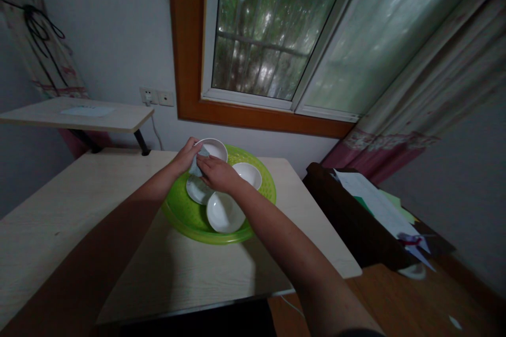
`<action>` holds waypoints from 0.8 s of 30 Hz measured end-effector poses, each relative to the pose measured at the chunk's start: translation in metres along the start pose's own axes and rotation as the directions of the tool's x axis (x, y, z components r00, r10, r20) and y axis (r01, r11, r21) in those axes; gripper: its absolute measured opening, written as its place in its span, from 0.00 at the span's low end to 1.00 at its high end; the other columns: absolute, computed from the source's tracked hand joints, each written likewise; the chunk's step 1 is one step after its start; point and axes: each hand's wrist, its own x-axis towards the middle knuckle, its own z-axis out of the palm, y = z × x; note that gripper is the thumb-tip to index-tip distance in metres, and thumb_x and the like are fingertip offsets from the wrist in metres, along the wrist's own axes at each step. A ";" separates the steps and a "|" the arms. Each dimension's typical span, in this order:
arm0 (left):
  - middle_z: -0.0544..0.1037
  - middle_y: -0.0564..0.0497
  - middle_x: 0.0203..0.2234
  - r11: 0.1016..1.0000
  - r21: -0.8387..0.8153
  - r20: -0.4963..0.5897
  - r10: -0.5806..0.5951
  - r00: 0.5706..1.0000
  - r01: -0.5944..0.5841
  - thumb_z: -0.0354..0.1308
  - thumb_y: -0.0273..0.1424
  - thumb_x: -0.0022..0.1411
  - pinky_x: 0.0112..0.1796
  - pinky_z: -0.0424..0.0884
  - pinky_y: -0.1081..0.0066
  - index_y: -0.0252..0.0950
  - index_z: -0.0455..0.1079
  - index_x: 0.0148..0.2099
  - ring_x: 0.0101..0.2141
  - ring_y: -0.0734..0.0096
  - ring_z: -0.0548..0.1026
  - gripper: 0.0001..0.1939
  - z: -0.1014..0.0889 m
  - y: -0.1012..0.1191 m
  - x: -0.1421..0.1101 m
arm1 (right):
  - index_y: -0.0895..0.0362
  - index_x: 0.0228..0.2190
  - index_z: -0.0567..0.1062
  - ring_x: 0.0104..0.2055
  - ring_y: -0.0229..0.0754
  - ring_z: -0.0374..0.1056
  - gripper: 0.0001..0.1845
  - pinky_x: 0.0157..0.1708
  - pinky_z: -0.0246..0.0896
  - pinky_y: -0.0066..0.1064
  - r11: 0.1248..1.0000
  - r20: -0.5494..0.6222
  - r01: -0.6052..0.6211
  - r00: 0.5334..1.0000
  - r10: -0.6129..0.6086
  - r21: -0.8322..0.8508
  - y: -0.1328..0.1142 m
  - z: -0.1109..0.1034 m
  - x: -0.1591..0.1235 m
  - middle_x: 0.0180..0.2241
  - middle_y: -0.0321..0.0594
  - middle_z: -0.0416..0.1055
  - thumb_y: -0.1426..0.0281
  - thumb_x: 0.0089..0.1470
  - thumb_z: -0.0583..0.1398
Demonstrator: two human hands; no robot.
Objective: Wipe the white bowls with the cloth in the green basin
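Observation:
My left hand [187, 156] grips the rim of a white bowl [215, 148] above the far left part of a green plastic basket [219, 239]. A grey-green cloth [195, 168] lies against the bowl's near side. My right hand [218, 172] presses that cloth to the bowl, its fingers bent over it. In the basket sit another white bowl [249, 172] at the right, one [225, 214] near the front, and a white dish [197, 192] at the left, partly hidden under my right hand.
The basket stands on a pale wooden table [150, 274] below a window [269, 37]. A raised shelf [130, 120] is at the left, near wall sockets [156, 97]. On the right, papers [371, 202] lie on a dark brown piece of furniture [336, 216].

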 end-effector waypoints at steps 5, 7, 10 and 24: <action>0.66 0.53 0.33 1.000 -0.002 -0.015 0.008 1.000 -0.008 0.50 0.47 0.64 0.39 0.66 0.68 0.40 0.59 0.39 0.36 0.68 0.68 0.16 -0.001 -0.003 0.000 | 0.61 0.52 0.71 0.47 0.48 0.73 0.18 0.52 0.63 0.39 0.999 0.106 -0.025 0.994 0.030 -0.045 -0.005 -0.012 0.003 0.45 0.50 0.78 0.73 0.60 0.57; 0.67 0.53 0.33 1.000 0.011 -0.019 -0.005 1.000 0.005 0.50 0.47 0.64 0.38 0.66 0.68 0.40 0.60 0.40 0.36 0.67 0.68 0.16 -0.001 -0.005 0.001 | 0.60 0.47 0.73 0.43 0.49 0.74 0.14 0.46 0.64 0.38 0.994 0.145 -0.063 0.987 0.076 -0.089 -0.006 -0.017 0.003 0.40 0.48 0.79 0.73 0.59 0.58; 0.67 0.53 0.33 0.999 0.040 -0.042 -0.015 0.999 0.017 0.51 0.48 0.63 0.39 0.66 0.68 0.40 0.60 0.40 0.37 0.67 0.68 0.16 -0.001 -0.007 0.002 | 0.58 0.44 0.75 0.41 0.50 0.74 0.12 0.43 0.63 0.38 0.986 0.153 -0.095 0.981 0.116 -0.139 -0.008 -0.023 0.004 0.39 0.47 0.79 0.71 0.57 0.59; 0.69 0.54 0.32 0.994 0.106 -0.026 -0.013 1.000 0.016 0.50 0.48 0.63 0.38 0.64 0.68 0.40 0.63 0.41 0.35 0.68 0.67 0.17 -0.001 -0.002 0.000 | 0.60 0.42 0.76 0.44 0.51 0.73 0.16 0.44 0.62 0.39 0.985 0.146 -0.105 0.981 0.124 -0.135 -0.009 -0.024 0.005 0.41 0.47 0.77 0.62 0.56 0.63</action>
